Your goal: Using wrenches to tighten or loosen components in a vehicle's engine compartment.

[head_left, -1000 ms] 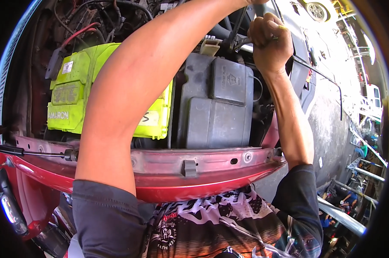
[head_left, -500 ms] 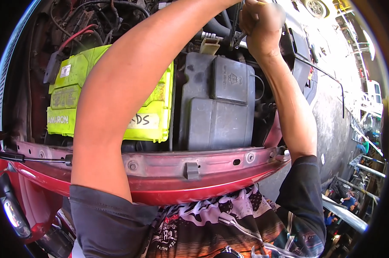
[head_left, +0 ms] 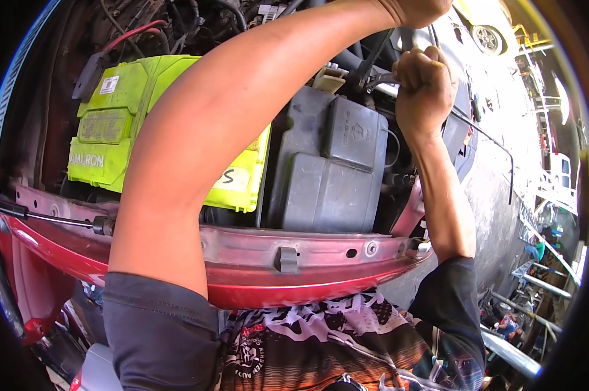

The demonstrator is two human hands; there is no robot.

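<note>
My right hand [head_left: 427, 83] is closed around a metal wrench [head_left: 380, 82] in the upper right of the engine bay, beside dark hoses. My left arm crosses the bay to my left hand [head_left: 419, 10], which is above the right one at the top edge; its fingers are cut off, so I cannot see what they touch. Below lie a grey plastic reservoir [head_left: 328, 192] and, under my left forearm, a lime-green battery [head_left: 99, 165]. A cream plastic part [head_left: 328, 78] stands just left of the wrench.
The red front body edge [head_left: 307, 285] runs across before me, with a thin strut [head_left: 63, 220] at left. On the right are a car wheel [head_left: 487, 39], a pale floor [head_left: 477, 189], metal tubing and ladders [head_left: 545, 287], and small figures of people [head_left: 508, 329].
My right hand rose, then dropped back toward me and to the right with the wrench. My left hand has shifted right along the top edge. The view has shifted slightly.
</note>
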